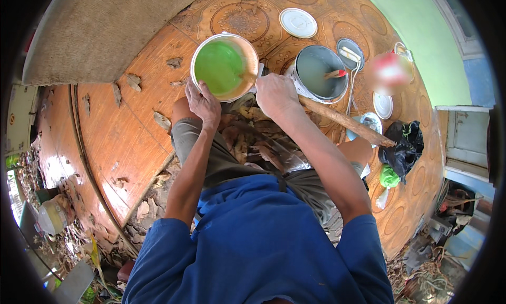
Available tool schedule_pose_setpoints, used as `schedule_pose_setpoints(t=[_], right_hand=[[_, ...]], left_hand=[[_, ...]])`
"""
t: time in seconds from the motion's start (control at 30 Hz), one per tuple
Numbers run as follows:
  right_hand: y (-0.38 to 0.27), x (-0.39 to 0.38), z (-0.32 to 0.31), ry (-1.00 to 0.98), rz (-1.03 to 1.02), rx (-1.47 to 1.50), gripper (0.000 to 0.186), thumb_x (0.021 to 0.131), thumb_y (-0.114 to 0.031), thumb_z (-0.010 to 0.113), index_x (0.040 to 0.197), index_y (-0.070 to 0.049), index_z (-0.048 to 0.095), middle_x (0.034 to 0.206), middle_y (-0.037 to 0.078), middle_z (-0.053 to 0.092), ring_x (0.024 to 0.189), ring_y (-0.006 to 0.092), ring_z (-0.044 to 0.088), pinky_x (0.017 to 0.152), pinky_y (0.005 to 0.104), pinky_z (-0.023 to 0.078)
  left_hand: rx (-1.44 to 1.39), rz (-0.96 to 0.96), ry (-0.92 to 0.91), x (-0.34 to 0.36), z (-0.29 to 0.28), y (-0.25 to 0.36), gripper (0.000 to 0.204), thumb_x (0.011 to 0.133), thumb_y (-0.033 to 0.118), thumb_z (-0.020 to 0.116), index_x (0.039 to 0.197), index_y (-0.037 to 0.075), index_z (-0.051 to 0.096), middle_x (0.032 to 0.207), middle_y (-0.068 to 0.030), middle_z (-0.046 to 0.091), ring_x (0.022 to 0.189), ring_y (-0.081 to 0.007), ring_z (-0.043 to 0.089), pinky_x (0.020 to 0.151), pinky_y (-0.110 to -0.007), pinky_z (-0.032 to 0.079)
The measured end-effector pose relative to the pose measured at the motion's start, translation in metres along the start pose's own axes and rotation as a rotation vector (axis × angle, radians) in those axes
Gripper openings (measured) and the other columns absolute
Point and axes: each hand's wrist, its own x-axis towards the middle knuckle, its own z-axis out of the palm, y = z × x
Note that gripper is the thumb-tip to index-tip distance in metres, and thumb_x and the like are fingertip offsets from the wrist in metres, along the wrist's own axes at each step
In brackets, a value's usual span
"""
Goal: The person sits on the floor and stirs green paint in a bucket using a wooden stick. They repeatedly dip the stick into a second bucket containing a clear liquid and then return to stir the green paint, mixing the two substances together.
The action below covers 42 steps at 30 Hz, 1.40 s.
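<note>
My left hand [204,103] is closed on the lower left side of a white bucket [219,61] of bright green liquid. My right hand [276,95] is wrapped round a long wooden stick [348,123]; its upper part reaches into the green liquid at the bucket's right, and its lower end sticks out to the lower right. Just right of that hand stands a second bucket [315,66] of greyish liquid with a red-tipped handle [339,73] sticking up in it. The bucket of green liquid is held between my knees, above scattered dry leaves [247,140].
A white lid [298,23], a small grey container [349,48] with a roller, a blurred red-and-white object [390,72], another lid [382,104] and black plastic bags [401,148] lie on patterned flooring. A board [89,30] is upper left, hoses [89,172] left, a pale green wall [416,30] right.
</note>
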Motion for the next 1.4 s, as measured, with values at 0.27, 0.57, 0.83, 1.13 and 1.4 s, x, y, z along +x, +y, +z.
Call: schedule_pose_setpoints(t=[0.27, 0.57, 0.83, 1.13, 1.4], right_hand=[[-0.006, 0.008, 0.013, -0.023, -0.056, 0.133, 0.019, 0.081, -0.009, 0.049, 0.085, -0.001, 0.066, 0.081, 0.020, 0.066, 0.080, 0.0318, 0.065, 0.073, 0.0408, 0.052], [-0.004, 0.001, -0.005, -0.042, -0.013, 0.065, 0.018, 0.080, -0.008, 0.050, 0.083, -0.001, 0.067, 0.080, 0.019, 0.066, 0.080, 0.0325, 0.066, 0.074, 0.0412, 0.052], [0.005, 0.013, -0.003, 0.052, 0.006, -0.007, 0.020, 0.083, -0.011, 0.050, 0.082, -0.005, 0.069, 0.082, 0.014, 0.068, 0.082, 0.0262, 0.067, 0.074, 0.0356, 0.052], [0.014, 0.008, -0.008, -0.060, 0.032, 0.017, 0.019, 0.081, -0.010, 0.051, 0.084, 0.000, 0.067, 0.085, 0.020, 0.067, 0.083, 0.0318, 0.066, 0.076, 0.0414, 0.051], [0.021, 0.025, -0.011, -0.043, 0.053, 0.102, 0.020, 0.082, -0.011, 0.051, 0.085, -0.001, 0.067, 0.085, 0.018, 0.067, 0.083, 0.0305, 0.066, 0.075, 0.0400, 0.052]], left_hand=[[0.005, -0.022, -0.009, 0.000, 0.001, 0.004, 0.041, 0.094, 0.028, 0.045, 0.124, 0.000, 0.048, 0.116, -0.0203, 0.053, 0.104, -0.0375, 0.053, 0.087, -0.043, 0.043], [0.019, -0.027, 0.003, 0.004, 0.001, -0.001, 0.041, 0.093, 0.028, 0.047, 0.122, 0.000, 0.049, 0.116, -0.0212, 0.053, 0.104, -0.0385, 0.053, 0.087, -0.043, 0.043], [0.006, -0.003, -0.001, 0.003, 0.003, 0.002, 0.040, 0.093, 0.030, 0.046, 0.123, 0.002, 0.050, 0.118, -0.0194, 0.053, 0.106, -0.0370, 0.053, 0.088, -0.043, 0.043], [0.032, 0.029, -0.028, 0.004, 0.007, 0.008, 0.040, 0.093, 0.030, 0.046, 0.126, 0.007, 0.049, 0.118, -0.0189, 0.053, 0.107, -0.0368, 0.053, 0.087, -0.043, 0.044], [0.062, -0.001, -0.074, 0.014, 0.010, 0.010, 0.040, 0.092, 0.029, 0.046, 0.127, 0.009, 0.050, 0.118, -0.0154, 0.054, 0.105, -0.0338, 0.055, 0.086, -0.042, 0.045]])
